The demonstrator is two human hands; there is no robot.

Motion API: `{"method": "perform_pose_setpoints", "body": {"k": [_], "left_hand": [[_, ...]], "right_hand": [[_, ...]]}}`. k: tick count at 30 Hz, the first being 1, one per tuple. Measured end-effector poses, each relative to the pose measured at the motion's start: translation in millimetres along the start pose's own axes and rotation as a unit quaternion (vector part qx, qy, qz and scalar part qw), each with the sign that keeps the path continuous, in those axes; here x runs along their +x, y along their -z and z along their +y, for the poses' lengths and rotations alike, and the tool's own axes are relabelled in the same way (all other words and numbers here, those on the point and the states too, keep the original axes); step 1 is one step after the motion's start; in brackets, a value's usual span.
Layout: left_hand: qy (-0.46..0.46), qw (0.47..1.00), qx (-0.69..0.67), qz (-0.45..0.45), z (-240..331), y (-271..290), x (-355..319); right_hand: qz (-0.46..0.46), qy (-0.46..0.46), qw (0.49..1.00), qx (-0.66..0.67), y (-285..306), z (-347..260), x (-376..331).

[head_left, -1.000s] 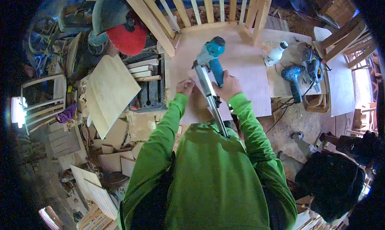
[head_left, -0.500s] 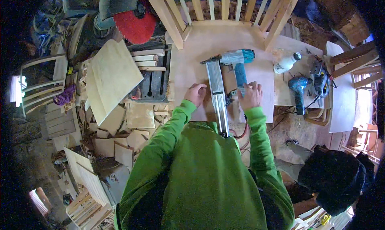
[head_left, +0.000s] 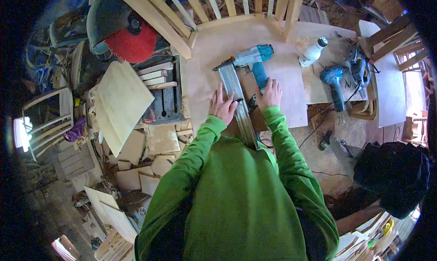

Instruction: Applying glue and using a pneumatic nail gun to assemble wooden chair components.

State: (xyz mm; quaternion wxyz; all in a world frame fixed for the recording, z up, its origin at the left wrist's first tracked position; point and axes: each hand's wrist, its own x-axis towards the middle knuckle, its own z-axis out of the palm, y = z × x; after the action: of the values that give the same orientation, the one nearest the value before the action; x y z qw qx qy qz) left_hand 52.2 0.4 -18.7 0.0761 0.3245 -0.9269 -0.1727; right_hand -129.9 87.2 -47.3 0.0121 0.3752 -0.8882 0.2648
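A nail gun (head_left: 249, 56) with a teal and grey body lies on its side on a pale wooden panel (head_left: 200, 47). Its long silver magazine (head_left: 233, 81) runs down toward my chest. My left hand (head_left: 222, 105) has its fingers spread, the fingertips resting at the magazine's left edge. Around the lower end of the teal handle sits my right hand (head_left: 272, 95), thumb on one side and fingers on the other. Part of the handle's end is hidden by that hand. The magazine's near end meets my green top.
Wooden slats (head_left: 227, 2) rise from the panel's far edge. Rightward are a white bottle (head_left: 311, 54), a blue drill (head_left: 336, 83) and a dark power tool (head_left: 358, 67). A red saw blade (head_left: 134, 42) stands left, above wood offcuts (head_left: 159, 138). A person in dark clothing (head_left: 391, 174) is low right.
My left hand has opened from a curled shape and moved onto the magazine's edge. My right hand stays at the handle's end. The nail gun has turned slightly, and the whole view has shifted.
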Motion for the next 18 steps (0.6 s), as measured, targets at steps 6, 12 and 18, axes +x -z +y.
{"method": "perform_pose_setpoints", "body": {"k": [6, 12, 18], "left_hand": [[-0.018, 0.998, 0.017, 0.05, -6, -2, -2], [0.006, 0.995, 0.08, 0.062, 6, 7, 23], [0.002, 0.996, 0.087, 0.023, -1, -7, 22]], "right_hand": [[-0.018, -0.01, 1.0, 0.004, 4, -4, -2], [0.016, 0.006, 1.0, 0.016, 4, -2, 0], [-0.018, -0.021, 1.0, 0.012, 4, -5, 0]]}}
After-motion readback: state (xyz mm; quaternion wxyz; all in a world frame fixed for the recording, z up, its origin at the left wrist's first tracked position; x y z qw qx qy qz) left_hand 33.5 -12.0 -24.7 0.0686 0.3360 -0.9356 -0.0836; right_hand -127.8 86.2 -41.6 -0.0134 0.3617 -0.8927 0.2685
